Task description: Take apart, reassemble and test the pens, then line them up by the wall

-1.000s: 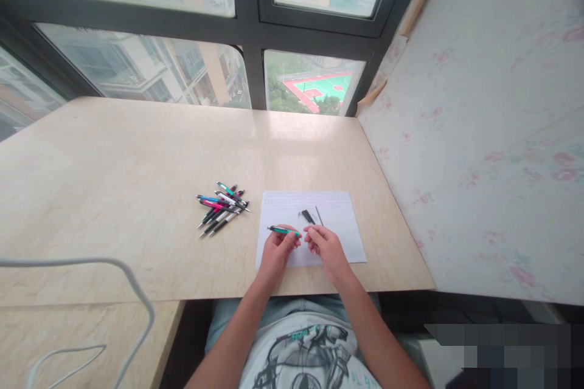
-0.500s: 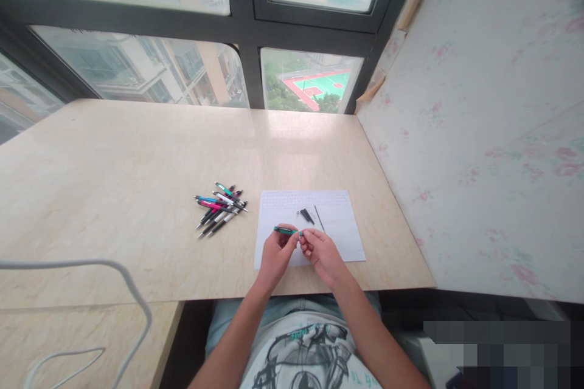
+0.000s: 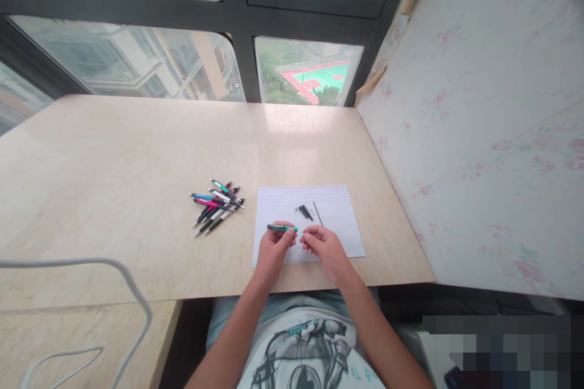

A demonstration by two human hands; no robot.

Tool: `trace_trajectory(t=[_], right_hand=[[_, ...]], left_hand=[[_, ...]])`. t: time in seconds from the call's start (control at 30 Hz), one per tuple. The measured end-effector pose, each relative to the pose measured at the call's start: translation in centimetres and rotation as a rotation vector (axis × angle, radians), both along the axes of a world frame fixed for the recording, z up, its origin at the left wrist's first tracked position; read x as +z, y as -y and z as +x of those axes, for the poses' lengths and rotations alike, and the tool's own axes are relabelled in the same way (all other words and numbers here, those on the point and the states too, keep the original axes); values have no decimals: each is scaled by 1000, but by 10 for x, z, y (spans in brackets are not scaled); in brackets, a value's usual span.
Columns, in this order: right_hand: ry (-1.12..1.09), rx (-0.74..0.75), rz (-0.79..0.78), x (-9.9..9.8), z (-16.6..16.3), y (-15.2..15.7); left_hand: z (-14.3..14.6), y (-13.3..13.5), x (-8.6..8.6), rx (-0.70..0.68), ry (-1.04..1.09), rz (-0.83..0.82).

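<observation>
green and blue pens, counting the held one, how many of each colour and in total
Green: 2 (held green pen in the left hand, piled green pen)
Blue: 1 (piled blue pen)
Total: 3

At 6 o'clock from view centre: pen green and black; loose pieces black; slim rod dark grey; sheet white with faint bluish script lines; shirt white, grey-black print, teal lettering. 8 o'clock: pen pile green, blue, magenta, white, black. 3 o'clock: wall whitish, pink floral. 12 o'clock: window frame charcoal; court green, red-bordered. Tabletop beige, marbled
</observation>
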State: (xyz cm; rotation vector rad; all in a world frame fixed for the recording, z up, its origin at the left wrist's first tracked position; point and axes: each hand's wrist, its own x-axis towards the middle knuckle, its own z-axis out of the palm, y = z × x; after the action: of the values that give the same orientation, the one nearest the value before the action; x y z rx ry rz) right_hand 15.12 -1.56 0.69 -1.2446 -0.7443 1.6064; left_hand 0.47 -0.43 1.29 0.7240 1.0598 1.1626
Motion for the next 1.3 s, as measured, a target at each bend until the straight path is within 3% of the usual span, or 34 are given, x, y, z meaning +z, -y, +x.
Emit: trace_trajectory(t=[0.13, 0.27, 0.4, 0.67, 1.0, 1.13, 1.3], right_hand=[[447, -54, 90, -3, 24, -7], [880, -135, 248, 0, 43, -22], [1079, -111, 334, 1, 43, -39], [906, -178, 315, -5, 35, -38], [640, 28, 369, 16, 5, -11], [623, 140, 472, 28, -2, -8], [614, 156, 502, 32, -3, -4]], left_hand=[[-7, -1, -9, 14, 223, -56], [-12, -2, -12, 7, 285, -63], [-11, -2, -10, 11, 257, -63], [-10, -1, -15, -6, 232, -67], [-7, 1, -9, -71, 100, -21], [-6, 1, -8, -96, 52, 31], [-5, 3, -12, -70, 43, 36]])
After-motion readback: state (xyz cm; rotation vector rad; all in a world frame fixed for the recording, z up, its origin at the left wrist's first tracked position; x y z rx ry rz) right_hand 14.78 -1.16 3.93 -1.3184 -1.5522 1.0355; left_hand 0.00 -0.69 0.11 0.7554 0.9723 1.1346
